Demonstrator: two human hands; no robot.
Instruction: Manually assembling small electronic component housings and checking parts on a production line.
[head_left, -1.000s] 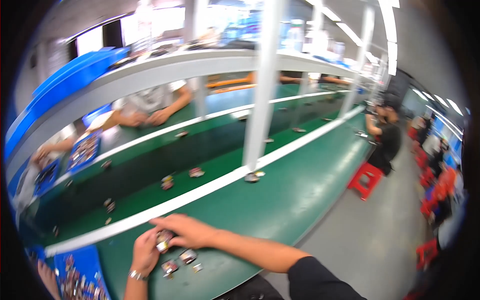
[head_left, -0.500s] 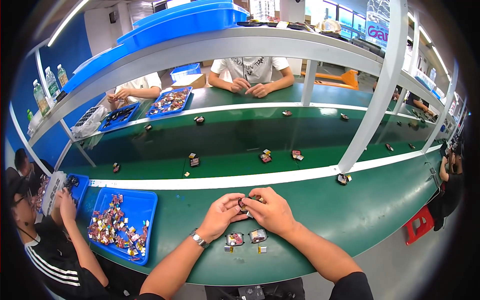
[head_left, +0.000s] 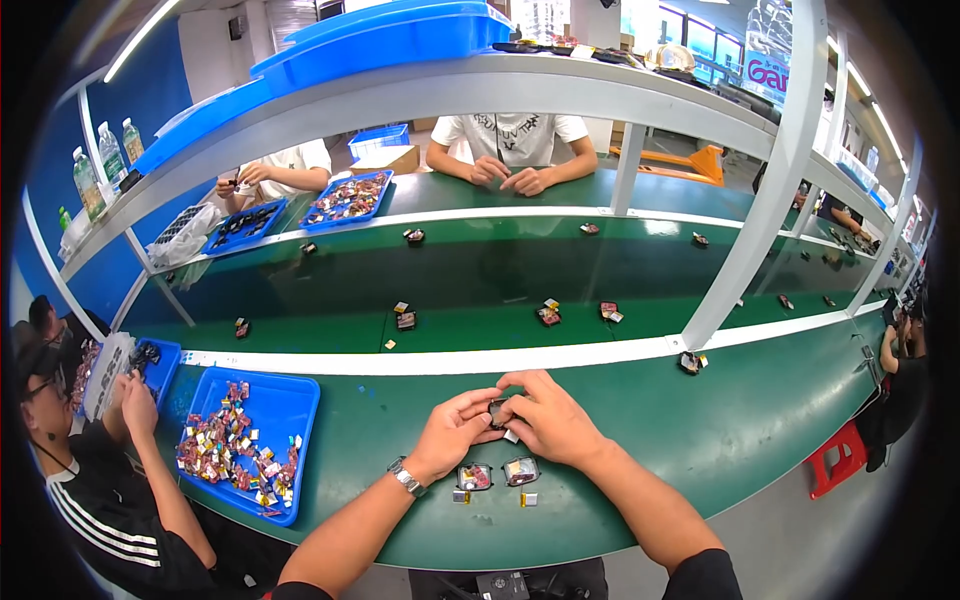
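Observation:
Both my hands meet over the near green bench, around a small dark-rimmed device housing. My left hand has its fingers closed on the left side of it. My right hand pinches it from the right, and the fingers hide most of its inside. A small silver-white piece shows just under the fingertips. Below my hands lie two similar open housings, a left one and a right one, with circuit parts inside. Beside their lower edges sit two small silver battery cells, one left, one right.
To my left stands a blue tray heaped with small circuit parts and cells. A co-worker sits beyond it. Past a white rail, several housings lie on the green belt. A white post carries the overhead shelf.
The housings on the belt have shifted slightly to the right. My view has moved a little. Both hands stay on the held housing, and my right fingers have changed position slightly on it.

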